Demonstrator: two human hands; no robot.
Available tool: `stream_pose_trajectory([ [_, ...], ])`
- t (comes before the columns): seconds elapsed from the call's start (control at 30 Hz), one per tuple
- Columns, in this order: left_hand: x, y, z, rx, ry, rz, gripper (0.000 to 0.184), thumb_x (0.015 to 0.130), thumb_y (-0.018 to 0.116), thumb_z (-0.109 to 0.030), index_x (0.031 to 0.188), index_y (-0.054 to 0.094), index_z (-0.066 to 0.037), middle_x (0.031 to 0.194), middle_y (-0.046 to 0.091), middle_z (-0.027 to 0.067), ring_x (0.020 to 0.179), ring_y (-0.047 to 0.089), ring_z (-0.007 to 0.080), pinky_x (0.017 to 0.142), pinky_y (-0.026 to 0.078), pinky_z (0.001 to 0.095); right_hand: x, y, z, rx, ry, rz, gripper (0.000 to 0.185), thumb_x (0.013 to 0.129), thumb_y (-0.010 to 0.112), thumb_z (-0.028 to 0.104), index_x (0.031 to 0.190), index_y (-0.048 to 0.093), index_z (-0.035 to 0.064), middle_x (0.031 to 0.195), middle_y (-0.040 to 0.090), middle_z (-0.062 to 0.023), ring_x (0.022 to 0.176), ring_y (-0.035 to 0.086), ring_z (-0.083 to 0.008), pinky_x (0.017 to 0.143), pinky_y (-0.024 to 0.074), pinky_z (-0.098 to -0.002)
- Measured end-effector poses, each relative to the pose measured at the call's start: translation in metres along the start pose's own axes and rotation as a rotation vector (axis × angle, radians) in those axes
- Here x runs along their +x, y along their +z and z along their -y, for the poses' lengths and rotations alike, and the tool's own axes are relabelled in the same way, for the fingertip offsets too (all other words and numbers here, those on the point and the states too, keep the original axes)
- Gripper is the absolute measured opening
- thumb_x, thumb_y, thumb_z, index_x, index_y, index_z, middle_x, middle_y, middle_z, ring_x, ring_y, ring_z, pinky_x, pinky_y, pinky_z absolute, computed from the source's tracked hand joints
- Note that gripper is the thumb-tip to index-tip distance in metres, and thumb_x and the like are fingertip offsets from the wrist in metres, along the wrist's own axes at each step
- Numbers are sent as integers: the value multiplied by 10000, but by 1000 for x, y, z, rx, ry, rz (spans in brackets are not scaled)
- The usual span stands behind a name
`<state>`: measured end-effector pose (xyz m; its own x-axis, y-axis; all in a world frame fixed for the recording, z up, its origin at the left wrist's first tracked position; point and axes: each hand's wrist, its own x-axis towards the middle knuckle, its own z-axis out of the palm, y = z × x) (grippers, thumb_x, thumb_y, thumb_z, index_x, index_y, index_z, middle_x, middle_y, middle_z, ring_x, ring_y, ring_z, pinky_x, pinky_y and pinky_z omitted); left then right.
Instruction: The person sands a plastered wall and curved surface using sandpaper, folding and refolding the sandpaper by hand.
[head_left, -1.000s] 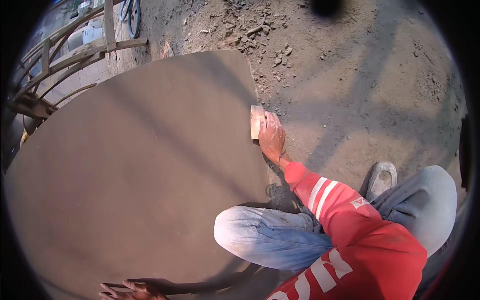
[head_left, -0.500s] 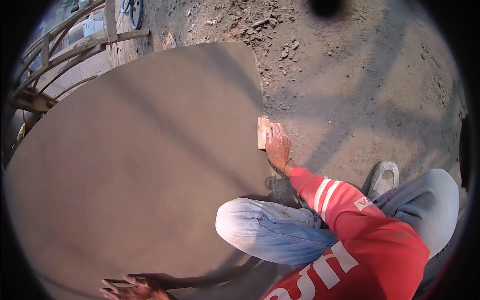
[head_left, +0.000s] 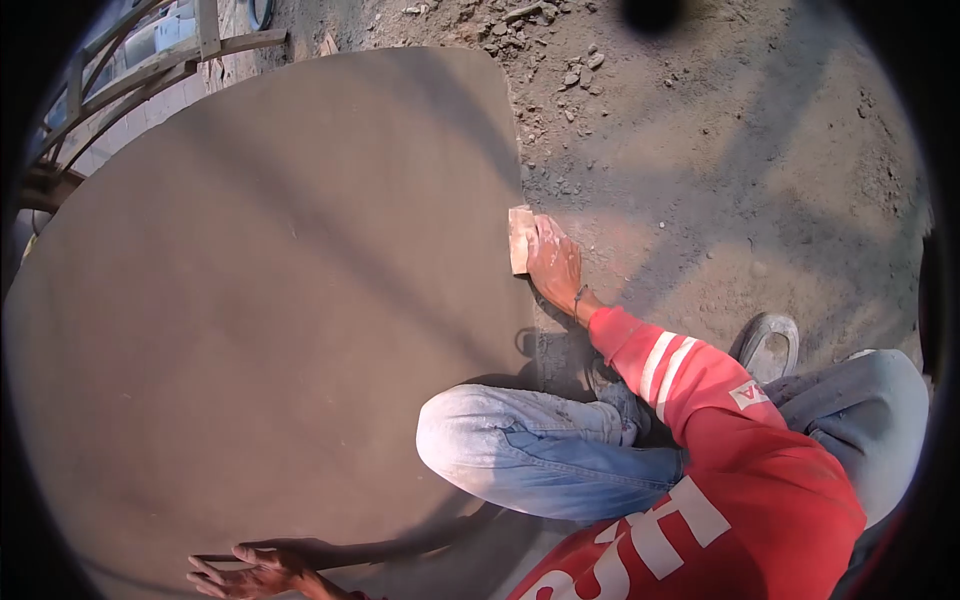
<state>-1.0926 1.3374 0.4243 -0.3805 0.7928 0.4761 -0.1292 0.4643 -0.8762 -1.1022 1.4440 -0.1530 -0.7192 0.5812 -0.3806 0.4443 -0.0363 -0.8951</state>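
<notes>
A broad, smooth grey-brown slab of what looks like fresh mortar (head_left: 280,280) fills the left and middle of the head view. At its right edge, my right hand (head_left: 556,265) is closed around a small pale wooden block (head_left: 518,242). The block lies along the border between the slab and the rough ground. Down at the lower left, my left hand (head_left: 245,574) is over the slab with its fingers spread and nothing in them. Its shadow falls close by; I cannot tell whether the hand touches the surface.
My bent knee in jeans (head_left: 500,440) overlaps the slab's near right part. Rubble (head_left: 580,70) lies beyond the slab's far right corner, and dusty ground (head_left: 690,180) runs along the right. A wooden frame (head_left: 140,80) stands at the upper left. My shoe (head_left: 770,345) rests on the ground.
The view has tilted so that the scene sits higher in it. The block stays at nearly the same place on the slab's edge. More of my left hand shows, farther left.
</notes>
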Motion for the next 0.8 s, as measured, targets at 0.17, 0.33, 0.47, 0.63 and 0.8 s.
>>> stream_pose_trajectory([
  [0.17,-1,-1,-1,37,23,-19,638,1049,418,-597,1514,523,-173,1572,472,104,1485,370,338,1159,326,565,53,-46,43,204,-91,-325,217,963,563,151,1091,604,-19,955,625,-223,918,638,-449,780,497,-530],
  [0.33,0,1,-3,-9,46,-39,624,1056,425,-579,1511,527,-164,1560,486,105,1485,372,335,1158,337,552,191,-84,81,174,-123,-489,284,967,550,240,1074,638,-8,1032,690,-222,982,657,-434,860,513,-521],
  [0.47,-1,2,3,37,61,-39,621,1061,418,-576,1500,537,-153,1548,496,111,1479,379,336,1149,355,548,208,-46,68,-6,-68,-436,270,969,561,243,1075,632,5,992,707,-227,957,670,-450,839,523,-533],
  [0.63,7,1,5,2,73,-65,628,1059,418,-586,1476,559,-139,1541,503,113,1473,383,340,1147,363,547,56,-40,30,111,74,47,325,979,525,197,1199,600,-30,1128,676,-269,1023,653,-487,898,524,-554],
  [0.8,6,-2,-3,-15,60,-49,652,1048,424,-610,1471,565,-134,1548,491,117,1482,366,339,1156,345,545,117,-63,57,150,6,-276,308,1011,512,250,1096,627,-22,1069,686,-288,1014,643,-495,866,504,-572],
])
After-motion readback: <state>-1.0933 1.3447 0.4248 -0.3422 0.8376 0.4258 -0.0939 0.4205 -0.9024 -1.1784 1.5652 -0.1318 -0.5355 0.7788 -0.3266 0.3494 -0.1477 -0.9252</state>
